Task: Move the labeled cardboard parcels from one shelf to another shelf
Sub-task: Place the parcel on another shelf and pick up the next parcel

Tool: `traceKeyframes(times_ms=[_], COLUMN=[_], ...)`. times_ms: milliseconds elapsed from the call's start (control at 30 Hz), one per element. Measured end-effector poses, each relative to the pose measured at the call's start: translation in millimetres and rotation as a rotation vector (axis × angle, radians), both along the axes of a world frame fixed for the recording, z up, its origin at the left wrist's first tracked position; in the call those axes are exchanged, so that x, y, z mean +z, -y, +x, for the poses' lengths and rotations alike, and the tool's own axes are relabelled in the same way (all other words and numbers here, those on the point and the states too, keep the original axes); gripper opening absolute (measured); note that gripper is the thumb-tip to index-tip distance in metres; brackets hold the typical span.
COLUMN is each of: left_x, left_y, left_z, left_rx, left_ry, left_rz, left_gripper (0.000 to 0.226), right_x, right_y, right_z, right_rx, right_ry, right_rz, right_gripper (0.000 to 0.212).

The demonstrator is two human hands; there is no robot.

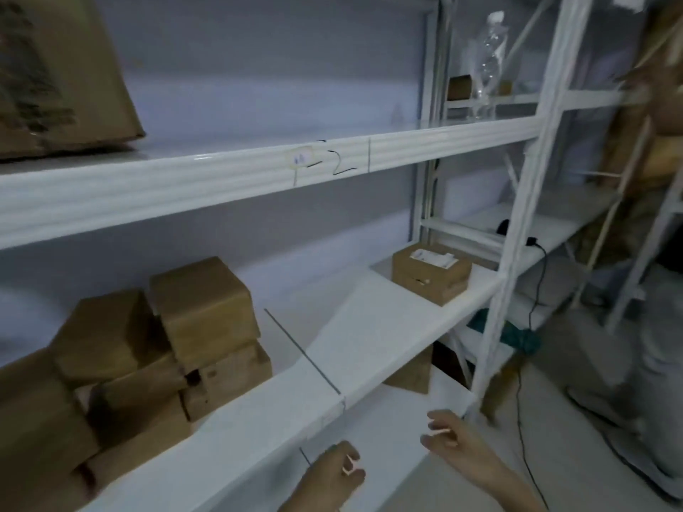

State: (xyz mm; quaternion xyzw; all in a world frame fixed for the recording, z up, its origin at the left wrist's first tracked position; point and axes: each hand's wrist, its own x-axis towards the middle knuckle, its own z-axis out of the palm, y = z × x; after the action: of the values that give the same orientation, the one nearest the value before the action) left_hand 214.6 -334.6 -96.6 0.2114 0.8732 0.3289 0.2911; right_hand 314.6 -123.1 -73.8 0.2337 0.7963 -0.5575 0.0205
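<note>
Several plain brown cardboard parcels [199, 312] are piled on the left part of the middle shelf [369, 349] of a white metal rack. One parcel with a white label on top [430, 273] stands alone at the right end of that shelf. Both hands hang low in front of the shelf edge, holding nothing. My left hand [329, 478] is at the bottom centre with its fingers loosely curled. My right hand [454, 441] is a little to its right, fingers apart.
A large cardboard box [63, 75] sits on the upper shelf at the left. Another parcel [412, 371] is on the shelf below. A second rack at the right holds a clear plastic bottle [488, 61], a small box and a black cable [532, 315]. Another person [658, 382] stands at the right.
</note>
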Motion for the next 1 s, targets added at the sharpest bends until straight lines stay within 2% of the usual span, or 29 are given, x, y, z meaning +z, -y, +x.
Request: traceKeyframes(times_ms=[33, 133, 200, 333, 500, 633, 1000], left_x=[3.9, 23.3, 36.6, 61.0, 77.1, 74.7, 66.2], left_y=[-19.7, -89.7, -128.8, -195.2, -254.8, -291.3, -369.7], left_z=[-6.8, -27.5, -37.2, -57.4, -87.2, -121.2, -218.9], left_rx=[0.021, 0.061, 0.099, 0.156, 0.192, 0.195, 0.351], left_ry=[0.023, -0.017, -0.021, -0.036, -0.045, -0.055, 0.062], left_rz=[0.008, 0.092, 0.149, 0.228, 0.252, 0.261, 0.341], left_gripper=[0.009, 0.037, 0.048, 0.054, 0.058, 0.059, 0.070], right_x=[4.7, 22.3, 36.5, 66.8, 71.2, 67.0, 67.9], right_y=[-22.5, -84.4, -123.0, -182.4, -239.0, -270.8, -357.1], right_z=[1.2, -0.3, -6.9, -28.0, -68.7, -109.0, -218.3], right_rx=[-0.062, -0.162, -0.193, -0.228, -0.206, -0.190, -0.222], right_ry=[-0.035, -0.073, -0.097, -0.137, -0.181, -0.180, -0.120], right_rz=[0.025, 0.075, 0.092, 0.098, 0.061, 0.063, 0.109], right_gripper=[0.032, 0.047, 0.060, 0.055, 0.055, 0.070, 0.067])
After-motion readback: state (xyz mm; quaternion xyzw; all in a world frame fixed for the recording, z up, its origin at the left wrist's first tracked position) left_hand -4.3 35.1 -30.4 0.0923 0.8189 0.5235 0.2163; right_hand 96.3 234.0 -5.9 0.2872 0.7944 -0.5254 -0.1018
